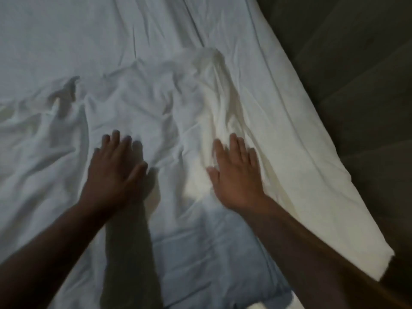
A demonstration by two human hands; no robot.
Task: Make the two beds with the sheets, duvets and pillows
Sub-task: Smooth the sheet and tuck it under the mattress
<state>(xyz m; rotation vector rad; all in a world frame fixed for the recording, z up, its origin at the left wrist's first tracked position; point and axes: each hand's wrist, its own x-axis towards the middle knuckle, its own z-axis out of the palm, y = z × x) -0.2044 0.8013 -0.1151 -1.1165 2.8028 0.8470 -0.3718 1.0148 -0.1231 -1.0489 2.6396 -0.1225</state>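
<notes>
A white sheet (138,63) covers the bed and fills most of the head view. It is rumpled into folds across the middle and lies smoother toward the far side. My left hand (113,168) lies flat on the sheet with straight, spread fingers, left of centre. My right hand (236,172) presses flat on the sheet beside a raised ridge of cloth (214,90). Both hands hold nothing. No duvet or pillow is plainly visible.
The bed's right edge (347,186) runs diagonally from the top centre to the lower right, with the sheet's corner hanging there. Beyond it is a dark floor (361,74). The room is dim and my arms cast shadows on the sheet.
</notes>
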